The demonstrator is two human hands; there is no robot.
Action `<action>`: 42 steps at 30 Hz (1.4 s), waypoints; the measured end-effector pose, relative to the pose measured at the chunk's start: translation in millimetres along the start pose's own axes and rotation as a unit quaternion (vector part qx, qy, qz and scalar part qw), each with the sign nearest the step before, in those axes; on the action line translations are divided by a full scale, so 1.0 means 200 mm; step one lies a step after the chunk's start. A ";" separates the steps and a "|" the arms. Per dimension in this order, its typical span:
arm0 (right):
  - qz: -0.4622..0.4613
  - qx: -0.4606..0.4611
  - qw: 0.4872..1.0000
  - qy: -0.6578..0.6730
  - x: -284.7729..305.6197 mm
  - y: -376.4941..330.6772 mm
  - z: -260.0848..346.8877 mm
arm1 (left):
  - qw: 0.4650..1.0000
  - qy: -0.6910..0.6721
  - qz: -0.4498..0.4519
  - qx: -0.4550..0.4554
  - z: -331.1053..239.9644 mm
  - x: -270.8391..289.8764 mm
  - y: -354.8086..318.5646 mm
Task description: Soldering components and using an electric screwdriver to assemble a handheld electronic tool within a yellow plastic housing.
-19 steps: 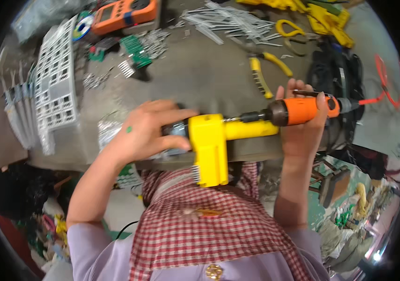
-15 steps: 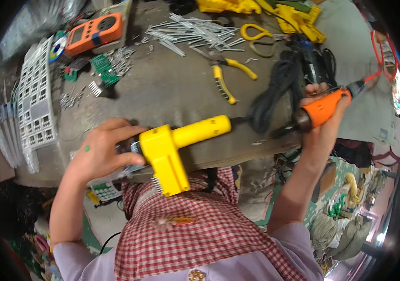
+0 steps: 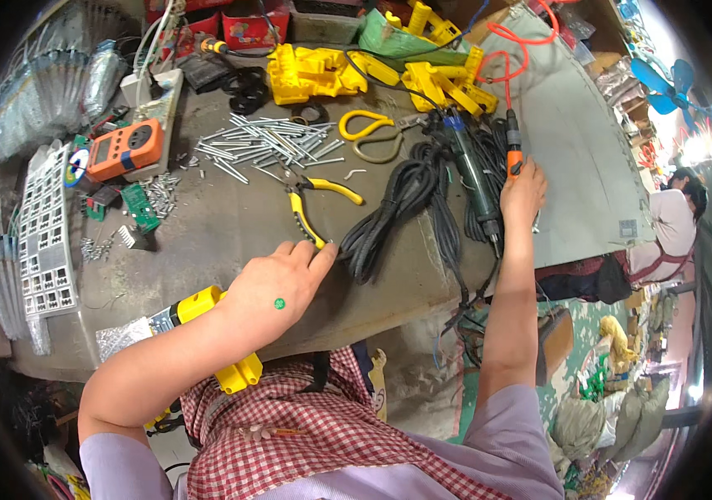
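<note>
Right hand (image 3: 523,197): closed around orange driver (image 3: 515,161), 12 o'clock. Left hand (image 3: 277,287): fingers half-curled at pliers (image 3: 298,208), 1 o'clock; grip indeterminable. Yellow housing (image 3: 197,304): 8 o'clock from left hand, partly forearm-hidden.

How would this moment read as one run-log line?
left hand: at yellow-handled pliers, contact unclear | right hand: on orange power driver | yellow casing: partly behind left forearm

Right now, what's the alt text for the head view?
The person's right hand grips an orange handheld tool, while the left hand is at yellow-handled pliers. Black cable lies coiled between them, and a yellow plastic housing is partly hidden by the left forearm.
</note>
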State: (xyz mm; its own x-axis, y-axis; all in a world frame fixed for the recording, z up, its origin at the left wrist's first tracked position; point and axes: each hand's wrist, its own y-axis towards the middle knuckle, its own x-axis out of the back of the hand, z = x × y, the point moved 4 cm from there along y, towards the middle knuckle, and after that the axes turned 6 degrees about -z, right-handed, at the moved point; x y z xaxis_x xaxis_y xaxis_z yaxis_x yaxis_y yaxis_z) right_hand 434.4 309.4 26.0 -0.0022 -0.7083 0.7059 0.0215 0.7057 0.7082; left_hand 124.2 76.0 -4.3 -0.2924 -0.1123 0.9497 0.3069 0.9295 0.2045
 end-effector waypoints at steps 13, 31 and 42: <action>0.300 0.189 0.700 0.619 0.42 -0.20 0.92 | 0.886 -0.273 -0.218 0.306 0.14 0.92 -0.87; 0.589 0.412 0.421 0.553 1.17 -1.43 1.92 | 0.183 -0.360 -0.550 0.731 -0.37 -0.86 -3.32; 0.591 0.370 0.511 0.502 1.04 -1.40 1.90 | -0.033 -0.384 -0.505 0.772 -0.54 -1.42 -3.70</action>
State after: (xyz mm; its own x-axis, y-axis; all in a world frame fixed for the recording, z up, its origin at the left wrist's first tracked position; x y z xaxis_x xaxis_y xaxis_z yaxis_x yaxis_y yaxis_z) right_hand 48.5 -29.4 -19.3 0.0966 0.8311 0.5476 -0.9708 0.2000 -0.1324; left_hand 77.6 -617.9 -399.5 0.5000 -0.8254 0.2622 -0.3380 -0.4647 -0.8184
